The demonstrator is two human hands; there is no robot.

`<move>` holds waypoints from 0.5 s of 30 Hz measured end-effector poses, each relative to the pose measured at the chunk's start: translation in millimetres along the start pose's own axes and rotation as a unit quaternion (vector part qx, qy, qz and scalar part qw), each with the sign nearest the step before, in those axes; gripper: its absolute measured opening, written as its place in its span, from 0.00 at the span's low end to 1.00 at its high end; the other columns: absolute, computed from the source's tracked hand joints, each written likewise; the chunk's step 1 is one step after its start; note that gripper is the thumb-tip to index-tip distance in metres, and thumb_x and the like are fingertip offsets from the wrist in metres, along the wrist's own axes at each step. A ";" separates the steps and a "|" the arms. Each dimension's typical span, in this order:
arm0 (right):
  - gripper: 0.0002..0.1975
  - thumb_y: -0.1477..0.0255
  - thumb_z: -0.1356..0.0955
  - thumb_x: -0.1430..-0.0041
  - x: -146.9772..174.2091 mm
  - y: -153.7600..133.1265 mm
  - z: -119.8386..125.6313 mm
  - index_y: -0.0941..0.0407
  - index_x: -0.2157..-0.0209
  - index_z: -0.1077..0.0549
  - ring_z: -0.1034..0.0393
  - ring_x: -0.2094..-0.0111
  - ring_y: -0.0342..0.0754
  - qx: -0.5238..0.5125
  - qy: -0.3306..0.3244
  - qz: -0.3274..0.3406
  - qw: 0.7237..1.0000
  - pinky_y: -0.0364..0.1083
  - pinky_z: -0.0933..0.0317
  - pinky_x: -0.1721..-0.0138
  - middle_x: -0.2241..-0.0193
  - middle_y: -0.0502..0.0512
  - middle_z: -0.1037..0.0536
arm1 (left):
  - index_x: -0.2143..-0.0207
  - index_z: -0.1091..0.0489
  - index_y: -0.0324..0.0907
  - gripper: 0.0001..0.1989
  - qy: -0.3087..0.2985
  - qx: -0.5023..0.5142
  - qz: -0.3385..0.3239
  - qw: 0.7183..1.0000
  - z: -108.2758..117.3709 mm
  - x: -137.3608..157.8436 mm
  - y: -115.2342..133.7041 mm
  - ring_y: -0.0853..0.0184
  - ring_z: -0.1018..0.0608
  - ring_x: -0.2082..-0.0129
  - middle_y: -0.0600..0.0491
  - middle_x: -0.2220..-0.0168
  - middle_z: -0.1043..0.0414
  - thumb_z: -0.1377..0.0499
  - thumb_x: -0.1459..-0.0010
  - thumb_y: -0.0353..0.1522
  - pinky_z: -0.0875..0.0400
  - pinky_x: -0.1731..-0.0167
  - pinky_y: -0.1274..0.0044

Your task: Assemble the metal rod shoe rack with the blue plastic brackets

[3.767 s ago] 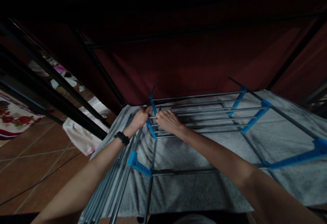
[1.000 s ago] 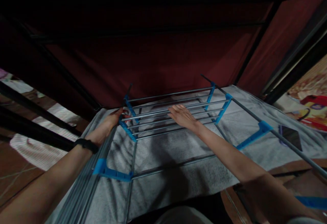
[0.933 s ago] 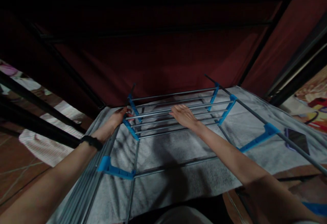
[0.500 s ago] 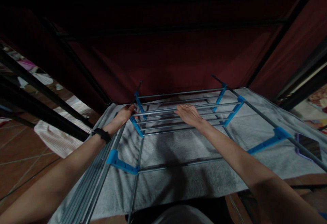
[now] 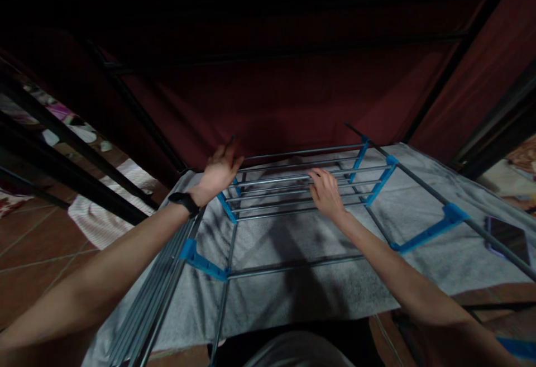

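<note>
A clothes drying rack made of grey metal tubes and blue plastic brackets (image 5: 205,263) lies on a grey towel (image 5: 268,305). My left hand (image 5: 221,168), with a dark band on its wrist, is over the far left corner of the rack. Its fingers look spread and somewhat blurred, and they hide the bracket and tube end beneath. My right hand (image 5: 327,192) is at the middle of the rack's far shelf rods (image 5: 276,180), fingers curled over one rod. On the right, a long side tube (image 5: 422,180) runs through more blue brackets.
A phone (image 5: 506,238) lies on the towel at the right, partly under the side tube. Several loose-looking grey rods (image 5: 154,294) lie along the left. Dark bars (image 5: 75,171) and a striped cloth (image 5: 113,205) stand left. A dark red panel (image 5: 272,99) rises behind the rack.
My left hand has lifted off the left tube and moved up and right over the corner, fingers opening. My right hand has slid right along the rods, its fingers curling more.
</note>
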State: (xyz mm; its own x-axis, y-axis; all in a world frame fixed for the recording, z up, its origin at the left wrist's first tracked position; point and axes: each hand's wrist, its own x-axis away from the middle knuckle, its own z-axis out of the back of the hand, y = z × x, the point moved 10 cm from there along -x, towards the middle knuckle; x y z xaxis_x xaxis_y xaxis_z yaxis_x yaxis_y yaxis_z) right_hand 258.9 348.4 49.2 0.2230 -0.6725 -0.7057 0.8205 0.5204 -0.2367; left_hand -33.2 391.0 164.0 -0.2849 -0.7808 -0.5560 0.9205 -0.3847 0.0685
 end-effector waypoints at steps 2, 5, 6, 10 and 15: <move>0.24 0.74 0.41 0.32 16.3 19.6 10.3 0.55 0.35 0.36 0.44 0.34 0.59 -0.005 0.033 -0.029 0.999 0.62 0.45 0.36 0.38 0.65 0.34 | 0.31 0.41 0.37 0.28 -0.013 -0.014 -0.074 0.997 -3.9 -10.1 46.6 0.52 0.33 0.33 0.37 0.32 0.37 0.51 0.29 0.39 0.36 0.35 0.58; 0.24 0.74 0.40 0.34 41.1 51.4 25.3 0.54 0.37 0.35 0.43 0.36 0.60 -0.007 0.076 -0.084 0.994 0.63 0.45 0.37 0.39 0.65 0.34 | 0.30 0.41 0.39 0.27 -0.032 -0.017 -0.194 0.980 -16.3 -14.0 125.3 0.55 0.33 0.32 0.40 0.30 0.39 0.51 0.29 0.33 0.35 0.36 0.63; 0.24 0.74 0.40 0.35 49.4 63.3 30.0 0.54 0.38 0.34 0.42 0.36 0.60 -0.007 0.088 -0.107 0.990 0.64 0.45 0.37 0.40 0.65 0.34 | 0.30 0.41 0.39 0.27 -0.034 -0.021 -0.234 0.972 -21.9 -12.3 151.3 0.56 0.32 0.33 0.40 0.30 0.38 0.51 0.29 0.31 0.35 0.36 0.64; 0.22 0.73 0.39 0.41 82.6 110.9 48.5 0.55 0.44 0.32 0.41 0.39 0.61 -0.009 0.133 -0.190 0.973 0.65 0.45 0.39 0.44 0.66 0.32 | 0.33 0.36 0.41 0.24 -0.033 -0.027 -0.410 0.911 -53.2 11.7 247.2 0.59 0.33 0.32 0.42 0.31 0.36 0.49 0.30 0.26 0.39 0.35 0.66; 0.22 0.71 0.37 0.46 122.2 164.0 72.9 0.56 0.48 0.32 0.41 0.41 0.61 -0.003 0.173 -0.278 0.945 0.65 0.48 0.37 0.47 0.66 0.31 | 0.37 0.32 0.44 0.22 -0.041 0.020 -0.427 0.903 -96.7 45.9 293.7 0.63 0.32 0.33 0.45 0.32 0.34 0.46 0.31 0.25 0.38 0.35 0.69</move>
State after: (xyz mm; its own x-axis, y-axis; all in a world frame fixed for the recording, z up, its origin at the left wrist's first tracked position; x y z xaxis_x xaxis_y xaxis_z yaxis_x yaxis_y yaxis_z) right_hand 459.1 313.3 -27.2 -0.4271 -0.6312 -0.6474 0.7575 0.1411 -0.6374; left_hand 250.0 289.8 78.5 -0.9065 -0.2249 -0.3572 0.3463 -0.8801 -0.3248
